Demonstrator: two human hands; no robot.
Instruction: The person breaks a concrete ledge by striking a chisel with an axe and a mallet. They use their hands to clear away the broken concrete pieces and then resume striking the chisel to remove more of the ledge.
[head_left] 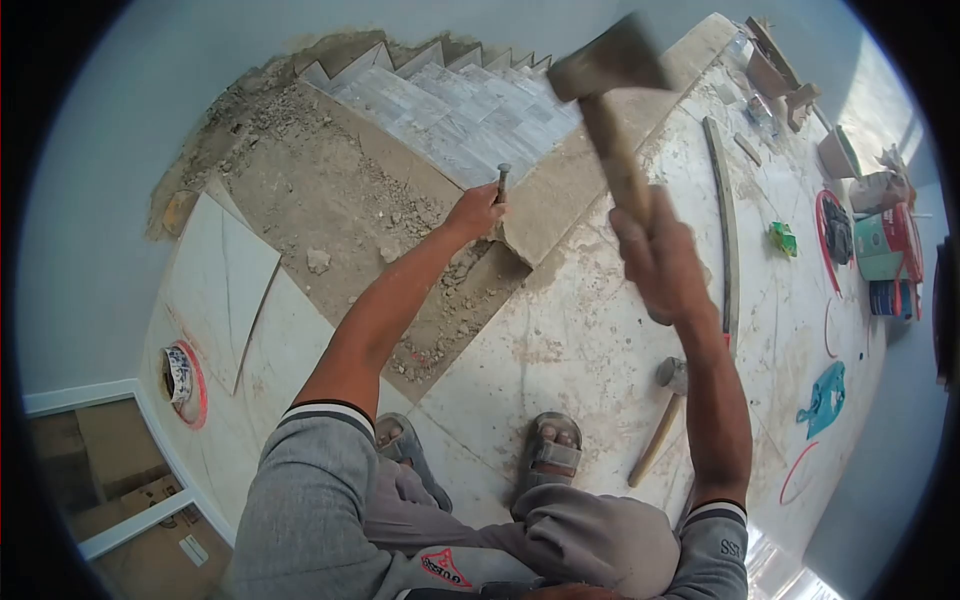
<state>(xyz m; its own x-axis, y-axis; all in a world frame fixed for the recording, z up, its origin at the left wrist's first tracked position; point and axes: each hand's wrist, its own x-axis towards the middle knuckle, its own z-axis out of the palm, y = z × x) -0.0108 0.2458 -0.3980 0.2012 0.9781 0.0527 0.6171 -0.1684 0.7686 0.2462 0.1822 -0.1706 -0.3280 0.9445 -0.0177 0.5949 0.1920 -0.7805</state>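
Observation:
My left hand is closed around a metal chisel, its struck end pointing up. The chisel stands at the corner of a concrete ledge, beside broken rubble; its lower tip is hidden by my hand. My right hand grips the wooden handle of a hammer, raised well above the floor. The heavy hammer head, slightly blurred, is up and to the right of the chisel, apart from it. Grey tiled steps lie just beyond the chisel.
Loose rubble fills the dug-out strip at left. A marble-look slab lies beside it. Near my right foot is a mallet; further right are a long bar, a green packet, a blue bag and buckets.

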